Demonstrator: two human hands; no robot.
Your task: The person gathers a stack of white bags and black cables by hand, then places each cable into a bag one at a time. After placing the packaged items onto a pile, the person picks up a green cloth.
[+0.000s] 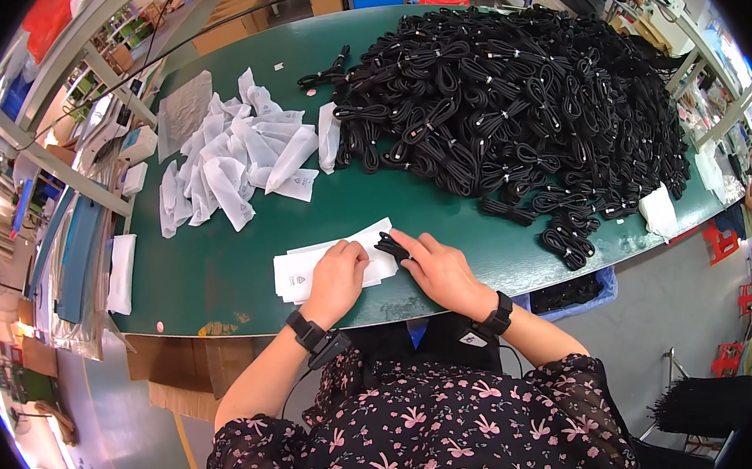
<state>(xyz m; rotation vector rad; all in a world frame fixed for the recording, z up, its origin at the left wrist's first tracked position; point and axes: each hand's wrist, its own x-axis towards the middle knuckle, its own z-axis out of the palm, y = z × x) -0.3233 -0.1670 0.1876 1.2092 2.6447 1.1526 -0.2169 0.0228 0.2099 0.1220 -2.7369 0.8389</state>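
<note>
At the near edge of the green table (246,243), a small stack of flat white bags (296,273) lies in front of me. My left hand (337,279) rests over the stack, its fingers curled together in a pinch on the top bag. My right hand (444,275) holds a coiled black cable (392,246) between thumb and fingers, at the right end of the bags. Part of the coil is hidden by those fingers. Farther left lies a loose pile of filled white bags (235,157). A large heap of coiled black cables (506,103) covers the far right.
A clear plastic sheet (184,113) lies behind the filled bags. One white packet (121,274) sits at the left edge, and a crumpled white bag (659,213) at the right. Below the table edge stands a blue-lined bin (606,286). Metal frame posts (66,173) rise at the left.
</note>
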